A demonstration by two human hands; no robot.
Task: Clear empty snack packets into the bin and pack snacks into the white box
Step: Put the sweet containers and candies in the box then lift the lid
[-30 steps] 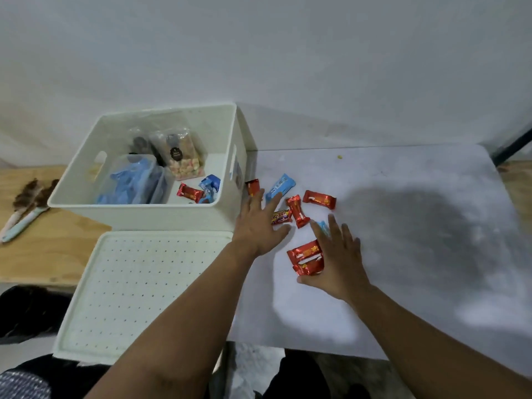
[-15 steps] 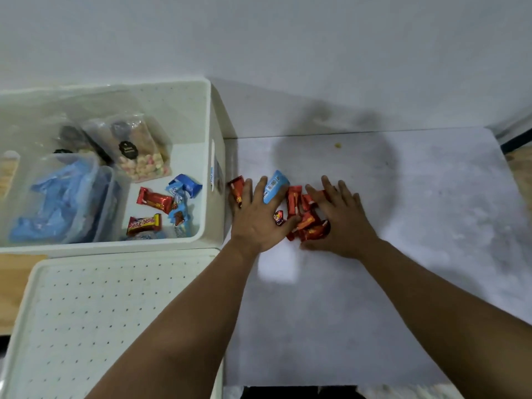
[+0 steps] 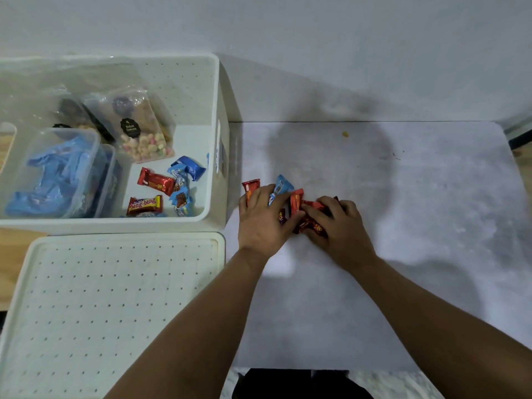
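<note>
A small pile of snack packets lies on the grey table (image 3: 417,254) just right of the white box (image 3: 219,110): red packets (image 3: 296,198), a blue packet (image 3: 283,184) and one more red packet (image 3: 250,186) at the left end. My left hand (image 3: 263,218) covers the pile's left side, fingers curling over the packets, the blue one poking out between them. My right hand (image 3: 338,226) grips the red packets (image 3: 315,226) on the right side. Both hands squeeze the pile together. The box is open.
Inside the box are a clear tub of blue packets (image 3: 57,174), a clear bag of coloured puffs (image 3: 144,133), red bars (image 3: 155,181) and loose blue packets (image 3: 187,168). The perforated white lid (image 3: 115,298) lies in front of the box. A yellow crumb (image 3: 345,134) sits farther back.
My right hand swept the scattered red packets left into one pile against my left hand. Both hands' fingers have curled in around the pile. The view shifted closer over the box.
</note>
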